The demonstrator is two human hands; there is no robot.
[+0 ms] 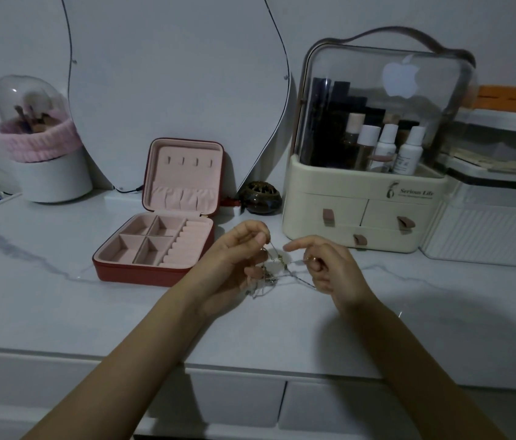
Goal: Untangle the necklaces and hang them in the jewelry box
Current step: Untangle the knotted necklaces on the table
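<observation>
I see the tangled thin metal necklaces (271, 274) in the centre of the frame, held a little above the white marble-pattern worktop (44, 296). The tangle has no clear single direction; one chain runs up to the left hand (237, 255), and another strand stretches to the right and slightly down, toward the right hand (329, 268). So the longest line of the bundle goes roughly left to right across the frame, with some loose loops hanging lower, near the worktop.

My left hand pinches a chain between thumb and finger at the top, the other fingers curled. My right hand is also curled and grips the strand that comes from the tangle, with the index finger pointing left toward the other hand.

Just left of the hands stands the red square jewelry box with pink lining (158, 246), open, its lid upright and facing me; the small hooks (189, 161) in the lid are in a row near its top. The left forearm lies close to the front right corner of the box.

Behind the hands, to the right, stands a cream cosmetic organizer with a clear domed cover (364, 198). Between it and the box sits a small dark round burner (260, 196). A curved frameless mirror (174, 74) leans behind the box, and in the upper left is a white brush holder with a pink band (41, 160).
</observation>
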